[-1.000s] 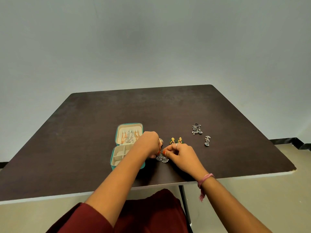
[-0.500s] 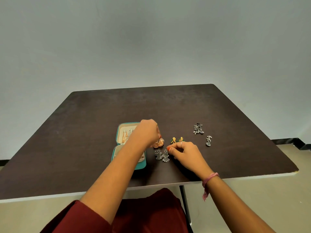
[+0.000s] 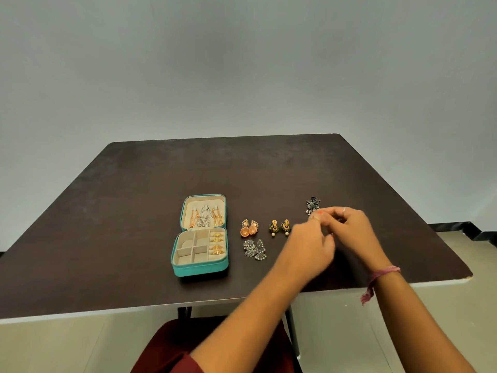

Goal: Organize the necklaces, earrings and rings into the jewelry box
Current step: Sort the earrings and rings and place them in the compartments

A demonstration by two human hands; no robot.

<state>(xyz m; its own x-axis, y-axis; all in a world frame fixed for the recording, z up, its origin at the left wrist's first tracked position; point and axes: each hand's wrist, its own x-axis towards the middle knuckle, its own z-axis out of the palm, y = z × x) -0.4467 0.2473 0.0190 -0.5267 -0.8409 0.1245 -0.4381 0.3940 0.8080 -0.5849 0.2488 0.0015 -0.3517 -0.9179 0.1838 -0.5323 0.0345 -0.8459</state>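
The teal jewelry box (image 3: 200, 267) lies open left of centre on the dark table (image 3: 134, 211). Necklaces (image 3: 205, 216) hang in its lid and gold rings (image 3: 217, 243) fill its right column. Right of the box lie an orange earring pair (image 3: 249, 228), a green-gold pair (image 3: 279, 226) and a silver fan-shaped pair (image 3: 255, 249). My left hand (image 3: 309, 244), blurred, and my right hand (image 3: 349, 228) meet fingertip to fingertip just below a dark silver earring pair (image 3: 312, 204). Both hands' fingers are curled; what lies under them is hidden.
The table's near edge (image 3: 161, 308) runs in front of my lap. Its right corner (image 3: 468, 275) is close to my right wrist, which wears a pink thread band (image 3: 382, 273). A plain wall stands behind the table.
Both hands have left the orange and silver pairs beside the box and moved right to the far earrings. The box and its contents are now uncovered. A small silver pair at the right is now covered.
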